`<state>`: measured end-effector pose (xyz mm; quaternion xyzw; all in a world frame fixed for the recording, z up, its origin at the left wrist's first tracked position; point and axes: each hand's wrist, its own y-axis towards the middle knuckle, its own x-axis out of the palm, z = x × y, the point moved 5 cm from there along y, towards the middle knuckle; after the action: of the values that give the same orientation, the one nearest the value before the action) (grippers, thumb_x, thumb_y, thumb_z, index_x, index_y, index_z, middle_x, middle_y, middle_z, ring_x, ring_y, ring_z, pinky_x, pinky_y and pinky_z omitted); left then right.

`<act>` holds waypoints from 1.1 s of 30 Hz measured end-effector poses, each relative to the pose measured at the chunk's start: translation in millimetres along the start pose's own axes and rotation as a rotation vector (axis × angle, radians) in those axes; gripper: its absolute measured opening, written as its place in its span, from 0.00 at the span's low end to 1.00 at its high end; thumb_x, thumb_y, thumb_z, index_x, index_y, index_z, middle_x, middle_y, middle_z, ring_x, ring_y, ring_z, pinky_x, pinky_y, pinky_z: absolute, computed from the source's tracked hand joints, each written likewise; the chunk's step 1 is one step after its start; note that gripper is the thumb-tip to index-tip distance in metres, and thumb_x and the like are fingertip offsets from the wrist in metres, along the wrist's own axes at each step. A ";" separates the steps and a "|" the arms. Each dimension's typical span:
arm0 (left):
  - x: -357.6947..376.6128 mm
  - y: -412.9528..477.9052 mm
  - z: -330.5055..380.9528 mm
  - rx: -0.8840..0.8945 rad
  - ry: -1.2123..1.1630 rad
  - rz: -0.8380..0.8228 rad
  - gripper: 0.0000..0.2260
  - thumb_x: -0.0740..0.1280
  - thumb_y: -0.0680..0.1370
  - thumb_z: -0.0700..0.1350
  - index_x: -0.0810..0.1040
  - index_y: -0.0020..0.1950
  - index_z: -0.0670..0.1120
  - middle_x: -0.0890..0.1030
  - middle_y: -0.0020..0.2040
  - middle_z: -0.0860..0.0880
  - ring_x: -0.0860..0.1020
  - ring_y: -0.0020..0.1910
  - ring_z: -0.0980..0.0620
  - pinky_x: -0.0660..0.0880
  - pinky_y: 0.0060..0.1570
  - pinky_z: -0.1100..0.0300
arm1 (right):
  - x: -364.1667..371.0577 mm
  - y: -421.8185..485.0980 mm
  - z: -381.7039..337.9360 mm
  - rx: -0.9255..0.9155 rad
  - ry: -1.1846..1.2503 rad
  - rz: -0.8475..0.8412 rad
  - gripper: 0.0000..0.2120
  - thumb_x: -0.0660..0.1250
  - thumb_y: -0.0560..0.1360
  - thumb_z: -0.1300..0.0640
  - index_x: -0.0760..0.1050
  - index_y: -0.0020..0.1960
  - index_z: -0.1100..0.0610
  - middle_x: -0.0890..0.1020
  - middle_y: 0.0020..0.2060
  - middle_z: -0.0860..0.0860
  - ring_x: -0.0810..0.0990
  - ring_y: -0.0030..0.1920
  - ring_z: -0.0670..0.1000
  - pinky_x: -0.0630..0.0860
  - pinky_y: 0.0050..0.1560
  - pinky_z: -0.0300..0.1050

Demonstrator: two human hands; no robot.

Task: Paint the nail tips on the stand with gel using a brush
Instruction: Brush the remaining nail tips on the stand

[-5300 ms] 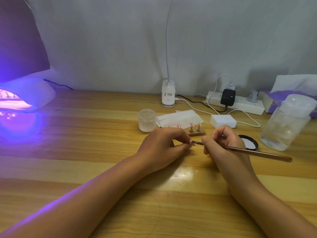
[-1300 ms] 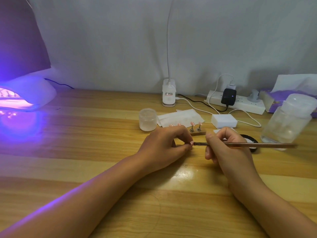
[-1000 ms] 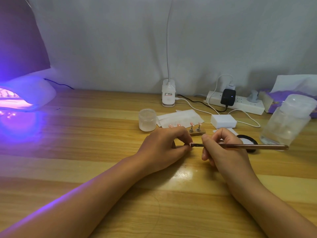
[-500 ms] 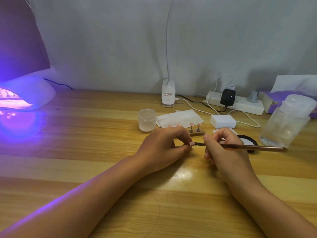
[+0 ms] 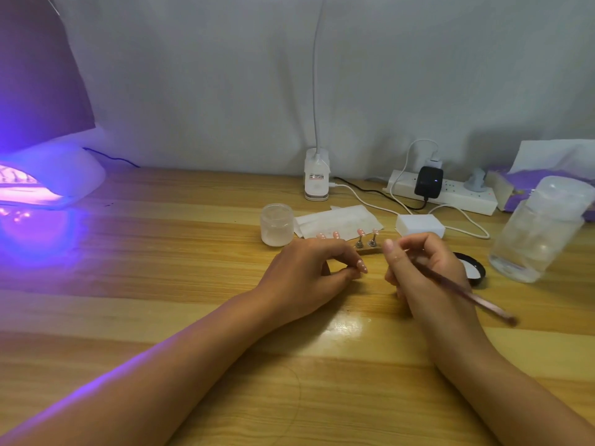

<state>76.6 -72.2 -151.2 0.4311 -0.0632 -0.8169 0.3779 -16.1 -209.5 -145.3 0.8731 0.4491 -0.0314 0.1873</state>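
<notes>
The left hand pinches 1 nail tip in front of the stand, which it partly hides, while the right hand grips the brush, bristles hidden behind its fingers.

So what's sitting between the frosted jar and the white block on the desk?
In the head view, folded white paper lies between the frosted jar and the white block, with the nail tips stand just in front.

Pink nail tips upright on wooden stand
</notes>
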 end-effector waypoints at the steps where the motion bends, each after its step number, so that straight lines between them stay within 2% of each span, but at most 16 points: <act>1: 0.2 0.0 0.1 0.002 0.003 0.004 0.05 0.72 0.77 0.44 0.84 0.52 0.51 0.84 0.47 0.58 0.74 0.30 0.60 0.68 0.35 0.63 | 0.4 0.5 -0.6 -0.020 -0.015 -0.001 0.01 0.66 0.77 0.50 0.74 0.48 0.46 0.83 0.39 0.46 0.80 0.40 0.44 0.75 0.37 0.41; 4: 0.1 -0.5 0.8 0.009 0.019 0.026 0.05 0.71 0.77 0.44 0.84 0.51 0.50 0.78 0.39 0.63 0.72 0.30 0.60 0.65 0.34 0.64 | 1.8 1.6 -2.0 -0.084 -0.028 -0.011 0.08 0.65 0.79 0.58 0.73 0.49 0.44 0.82 0.46 0.47 0.80 0.40 0.46 0.75 0.33 0.33; 8: 0.2 -0.8 2.4 0.027 0.045 0.028 0.05 0.70 0.78 0.43 0.83 0.52 0.50 0.77 0.38 0.63 0.73 0.31 0.60 0.65 0.34 0.63 | 7.2 -0.6 -5.4 -0.186 -0.136 -0.076 0.12 0.67 0.76 0.63 0.72 0.54 0.47 0.80 0.46 0.42 0.80 0.43 0.41 0.77 0.42 0.33; 12: -0.3 -0.5 5.5 0.045 0.057 0.035 0.06 0.70 0.78 0.42 0.83 0.53 0.49 0.75 0.37 0.65 0.72 0.31 0.60 0.65 0.34 0.65 | 15.0 -5.0 -7.7 -0.254 -0.246 -0.151 0.18 0.71 0.74 0.61 0.69 0.59 0.49 0.78 0.48 0.40 0.78 0.46 0.40 0.77 0.43 0.33; 17: -1.5 -1.4 7.6 0.050 0.052 0.037 0.06 0.70 0.78 0.42 0.83 0.53 0.48 0.73 0.35 0.67 0.73 0.31 0.60 0.65 0.34 0.66 | 14.3 -5.9 -10.2 -0.296 -0.304 -0.125 0.19 0.72 0.74 0.59 0.69 0.59 0.48 0.78 0.47 0.39 0.79 0.43 0.40 0.77 0.44 0.38; 21: -2.6 -1.1 8.6 0.049 0.056 0.046 0.06 0.70 0.78 0.41 0.83 0.54 0.48 0.74 0.36 0.66 0.72 0.31 0.60 0.65 0.34 0.65 | 13.6 -5.4 -9.3 -0.297 -0.309 -0.119 0.18 0.72 0.73 0.58 0.68 0.59 0.48 0.78 0.46 0.40 0.79 0.43 0.40 0.77 0.41 0.35; 26: -2.6 -1.0 11.0 0.056 0.060 0.069 0.07 0.70 0.78 0.43 0.83 0.55 0.48 0.76 0.39 0.65 0.72 0.29 0.59 0.66 0.34 0.63 | 12.7 -4.6 -9.0 -0.301 -0.312 -0.088 0.17 0.71 0.74 0.58 0.69 0.57 0.48 0.78 0.44 0.39 0.78 0.41 0.40 0.75 0.39 0.33; 30: -5.8 -2.4 14.7 0.071 0.094 0.135 0.10 0.71 0.77 0.48 0.81 0.58 0.50 0.79 0.48 0.61 0.73 0.31 0.63 0.65 0.35 0.65 | 9.5 -4.2 -8.2 -0.277 -0.264 -0.056 0.16 0.71 0.74 0.58 0.70 0.57 0.49 0.79 0.44 0.41 0.78 0.41 0.41 0.75 0.39 0.33; 33: -11.5 -3.3 12.8 0.002 0.199 0.271 0.12 0.71 0.76 0.49 0.77 0.59 0.51 0.78 0.56 0.57 0.71 0.34 0.67 0.64 0.35 0.67 | 8.1 -4.1 -7.8 -0.259 -0.246 -0.050 0.15 0.70 0.74 0.58 0.70 0.57 0.49 0.79 0.44 0.42 0.78 0.41 0.42 0.76 0.40 0.36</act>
<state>69.1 -65.0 -137.1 0.4977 -0.0840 -0.7118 0.4885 -15.4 -198.4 -141.1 0.8198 0.4446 -0.0848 0.3507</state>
